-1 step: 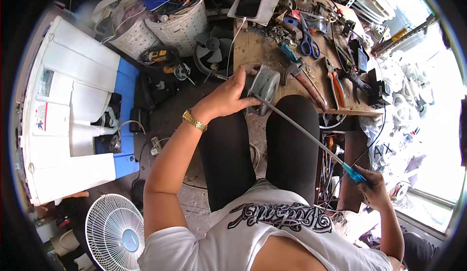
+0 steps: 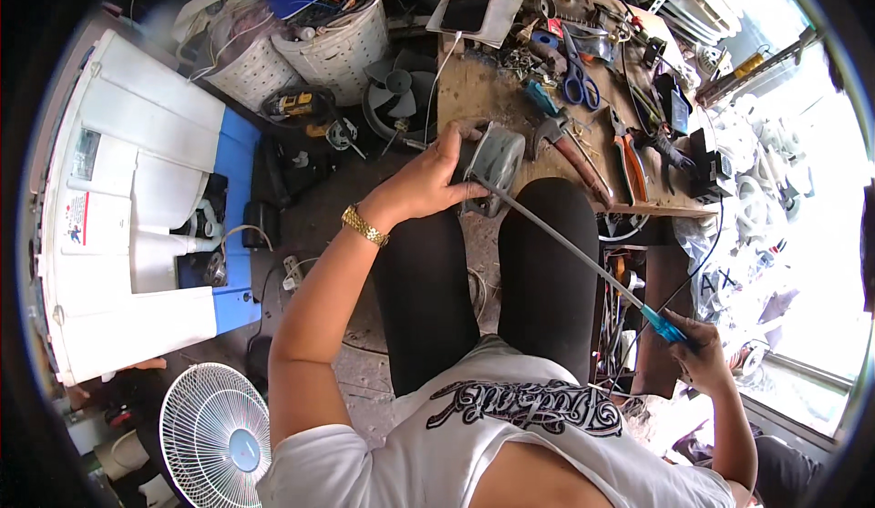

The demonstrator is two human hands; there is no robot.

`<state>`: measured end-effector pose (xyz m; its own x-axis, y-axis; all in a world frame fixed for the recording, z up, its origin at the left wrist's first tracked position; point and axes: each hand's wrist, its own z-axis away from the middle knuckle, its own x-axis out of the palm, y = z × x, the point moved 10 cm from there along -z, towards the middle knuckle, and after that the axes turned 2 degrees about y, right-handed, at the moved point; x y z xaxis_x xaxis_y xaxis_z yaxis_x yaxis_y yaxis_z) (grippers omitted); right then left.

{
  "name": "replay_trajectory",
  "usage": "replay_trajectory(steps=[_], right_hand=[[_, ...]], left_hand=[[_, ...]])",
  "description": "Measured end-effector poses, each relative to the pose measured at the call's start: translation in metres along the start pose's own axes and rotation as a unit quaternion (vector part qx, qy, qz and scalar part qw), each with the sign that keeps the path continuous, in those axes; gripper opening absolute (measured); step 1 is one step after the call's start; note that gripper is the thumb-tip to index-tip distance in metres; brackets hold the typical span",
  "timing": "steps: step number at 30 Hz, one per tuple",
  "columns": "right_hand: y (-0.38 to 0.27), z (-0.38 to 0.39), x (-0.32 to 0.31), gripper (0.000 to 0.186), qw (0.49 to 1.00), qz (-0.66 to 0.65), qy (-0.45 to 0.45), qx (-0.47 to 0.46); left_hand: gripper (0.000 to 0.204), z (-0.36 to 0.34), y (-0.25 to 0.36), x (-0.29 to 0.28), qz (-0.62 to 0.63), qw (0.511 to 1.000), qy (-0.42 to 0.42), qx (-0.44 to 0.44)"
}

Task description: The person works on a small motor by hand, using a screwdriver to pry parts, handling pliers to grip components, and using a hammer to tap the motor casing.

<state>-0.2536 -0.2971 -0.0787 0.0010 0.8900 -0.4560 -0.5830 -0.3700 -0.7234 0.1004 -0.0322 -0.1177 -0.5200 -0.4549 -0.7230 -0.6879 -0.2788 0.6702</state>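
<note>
My left hand [image 2: 421, 182] is closed round a grey, box-shaped metal housing [image 2: 499, 164] with rounded corners, held above my knees by the bench's front edge. My right hand [image 2: 700, 355], low on the right, grips the blue handle of a long screwdriver [image 2: 576, 253]. Its thin shaft slants up and left to the near side of the housing. The tip meets the housing beside my left thumb; whether it sits in a slot or screw I cannot tell. The housing's underside and some left fingers are hidden.
On the wooden bench [image 2: 474, 84] lie a hammer [image 2: 574, 157], orange-handled pliers [image 2: 631, 166], blue scissors [image 2: 578, 80] and a phone [image 2: 468, 5] on a cable. A white-and-blue appliance [image 2: 118, 298] stands left, near a fan [image 2: 219, 426]. A yellow-black power tool [image 2: 299, 104] is beside white baskets [image 2: 337, 57].
</note>
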Motion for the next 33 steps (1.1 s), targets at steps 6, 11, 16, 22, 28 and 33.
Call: replay_trajectory(steps=[6, 11, 16, 22, 28, 33], right_hand=[[-0.033, -0.005, -0.016, 0.051, 0.997, 0.025, -0.032, -0.064], [-0.048, -0.008, -0.028, 0.072, 0.969, -0.181, -0.133, 0.104], [-0.081, -0.012, -0.032, 0.072, 0.99, -0.051, -0.115, 0.069], [-0.102, -0.024, -0.042, 0.068, 0.989, -0.034, -0.107, 0.094], [-0.107, -0.016, -0.043, 0.04, 0.993, 0.067, -0.034, 0.091], [-0.17, 0.001, -0.039, 0.057, 0.874, 0.426, 0.089, -0.215]], left_hand=[[0.094, -0.003, 0.012, -0.001, 0.008, 1.0, 0.013, 0.012], [0.09, -0.004, 0.024, -0.007, -0.035, 0.994, 0.074, 0.075], [0.089, -0.005, 0.012, -0.01, 0.025, 0.996, 0.084, 0.026], [0.095, -0.003, 0.018, -0.012, 0.026, 0.995, 0.075, 0.054], [0.092, 0.0, 0.003, -0.009, 0.027, 0.996, 0.073, 0.048], [0.089, 0.001, -0.003, -0.01, 0.053, 0.994, 0.079, 0.047]])
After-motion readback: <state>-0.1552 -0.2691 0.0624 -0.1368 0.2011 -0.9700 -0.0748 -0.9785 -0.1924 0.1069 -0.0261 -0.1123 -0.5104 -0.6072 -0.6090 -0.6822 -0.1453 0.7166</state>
